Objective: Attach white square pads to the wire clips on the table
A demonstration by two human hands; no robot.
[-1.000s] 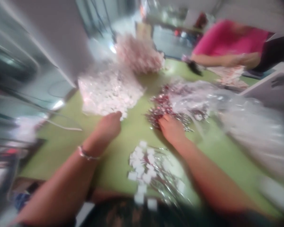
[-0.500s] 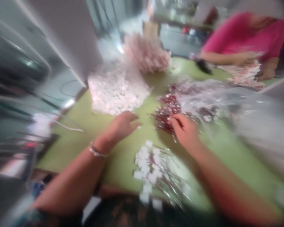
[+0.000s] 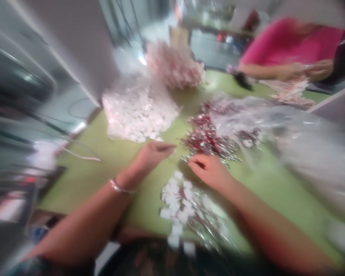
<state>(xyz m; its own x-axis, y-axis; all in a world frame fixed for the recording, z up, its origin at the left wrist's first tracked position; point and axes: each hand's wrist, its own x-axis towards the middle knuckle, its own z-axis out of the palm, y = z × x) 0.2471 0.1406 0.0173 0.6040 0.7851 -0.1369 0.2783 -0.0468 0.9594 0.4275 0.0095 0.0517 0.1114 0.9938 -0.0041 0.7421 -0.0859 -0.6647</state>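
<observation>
My left hand (image 3: 156, 153), with a bracelet at the wrist, pinches a small white piece (image 3: 174, 151) at its fingertips; blur hides its exact shape. Facing it, my right hand (image 3: 211, 168) is closed in a pinch on a thin silver-tipped stick (image 3: 185, 158), mostly hidden by the fingers. Just beyond lies a loose pile of red and silver sticks (image 3: 204, 134). Nearer to me, sticks with white block-like ends (image 3: 172, 195) lie together, their silver stems pointing to the lower right. A clear bag of small white pieces (image 3: 138, 119) spills open beyond my left hand.
Clear plastic sheeting (image 3: 313, 142) covers the right side of the green table (image 3: 86, 176). A heap of pale pink pieces (image 3: 175, 67) stands at the back. Across the table, a person in a pink top (image 3: 290, 46) handles pale strips (image 3: 293, 90). A grey panel rises at the left.
My right hand has drawn back from the red and silver pile toward my left hand, bringing a stick. The fingers of my left hand have come together. The other person's hands have moved closer together.
</observation>
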